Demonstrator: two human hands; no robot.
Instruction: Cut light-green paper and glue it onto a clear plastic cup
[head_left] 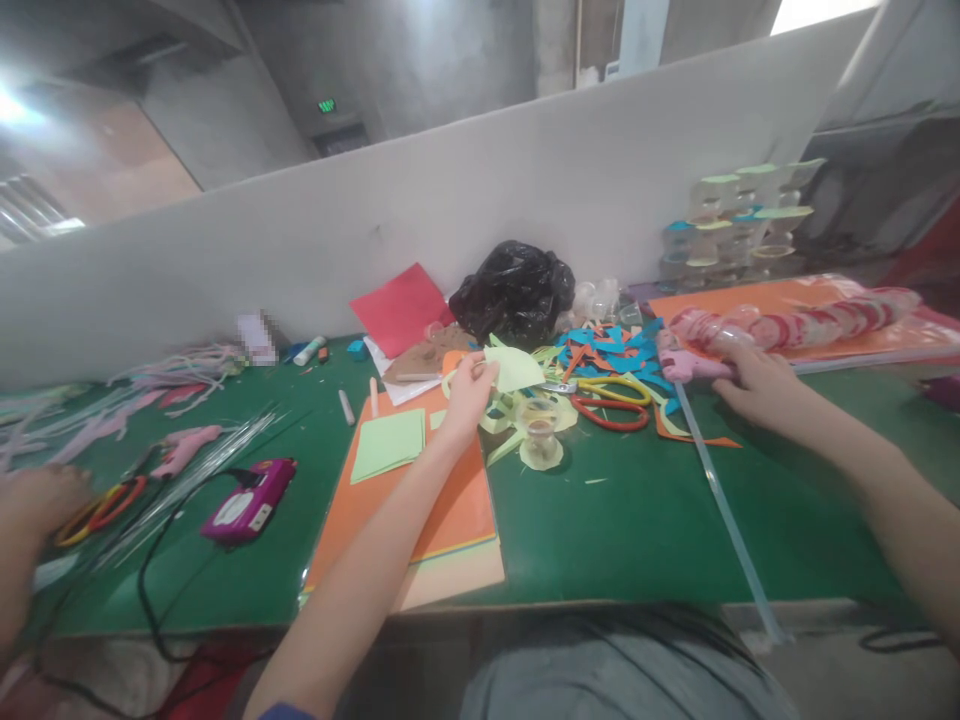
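Observation:
My left hand (471, 392) pinches a pale green paper piece (516, 368) with a curved edge, above the middle of the table. At the right, my right hand (746, 375) is closed around the handle of a pink hot glue gun (691, 365). A long clear glue stick (716, 490) runs from the gun down past the table's front edge. Just below the green piece stands a clear plastic cup (539, 418) joined with pale green paper. Scissors with yellow and red handles (611, 412) lie between my hands among paper scraps.
Orange sheets (457, 500) with green squares (390, 445) lie under my left forearm. Behind are a black plastic bag (517, 290), red paper (401, 308) and blue scraps (611, 355). Stacked cups (742, 225) stand far right. At left are another person's hand (45, 500) and a purple box (251, 500) with a cable.

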